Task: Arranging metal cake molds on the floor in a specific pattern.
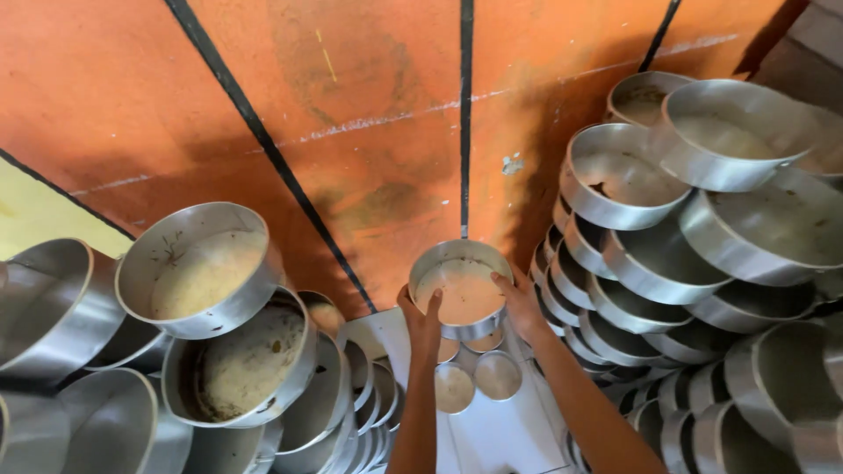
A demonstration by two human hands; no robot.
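I look down between tall stacks of round metal pans. My left hand (421, 323) and my right hand (520, 303) grip opposite sides of one round metal pan (463, 294) with a pale, crusted bottom. I hold it up, tilted toward me, above a white surface (492, 430). Three smaller round tins (498, 375) lie on that surface right below the held pan.
Stacks of dirty metal pans (219, 351) lean at the left, and larger stacks of pans (667, 263) crowd the right. An orange tiled floor (369, 114) with dark joints fills the background. A yellow patch (35, 215) shows at far left.
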